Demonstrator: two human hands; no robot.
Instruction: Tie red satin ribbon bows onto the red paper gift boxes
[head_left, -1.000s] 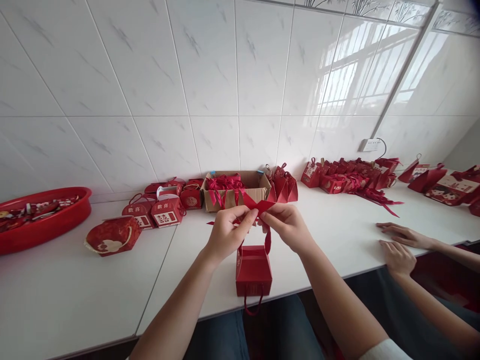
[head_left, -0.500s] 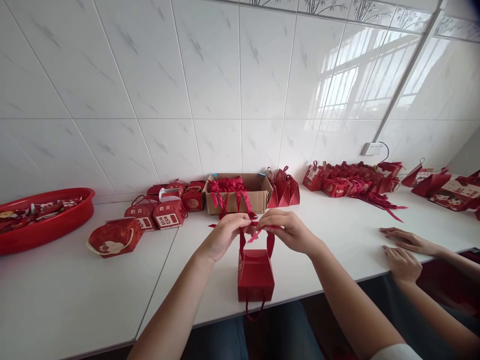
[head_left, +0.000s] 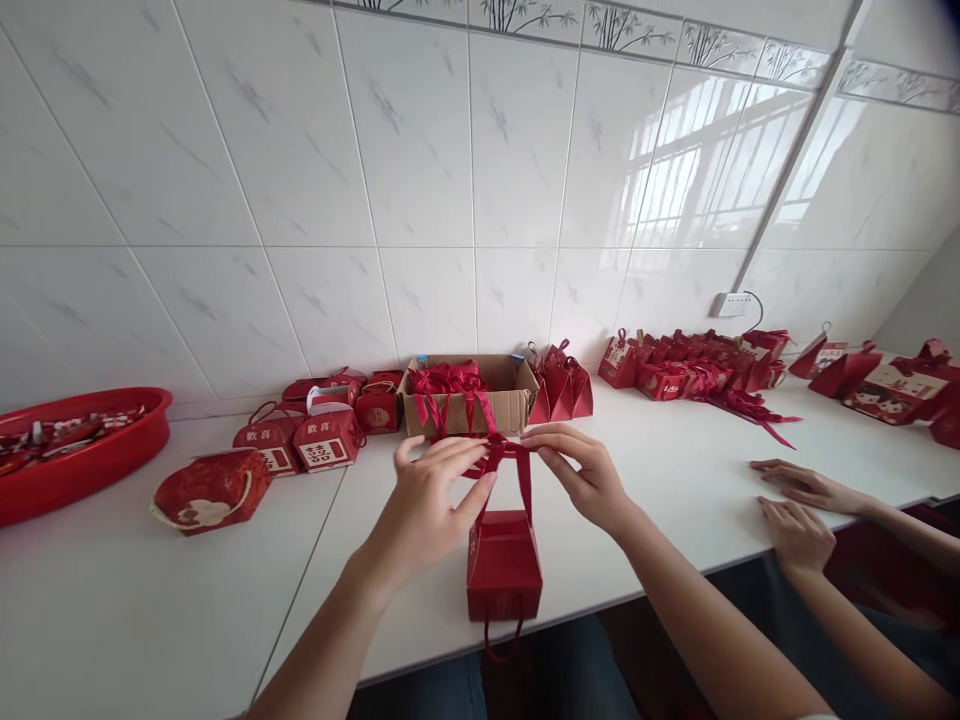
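Observation:
A small red gift box stands near the front edge of the table, a cord handle hanging from its near side. From its top rises a dark red ribbon, crossed in a knot or loop above the box. My right hand pinches the ribbon on the right side of that knot. On the left, my left hand has its fingers stretched out and the thumb apart, fingertips close to the ribbon. Whether those fingertips touch it is hard to see.
Behind my hands sits a cardboard box holding red ribbons. Red gift boxes stand to the left, beyond a red basin of wrapped sweets. More red boxes line the wall. Another person's hands rest on the table at right.
My left hand has opened from its pinch on the ribbon and moved slightly left, fingers spreading. My right hand still pinches the ribbon, now drawn out flatter. The view has shifted slightly.

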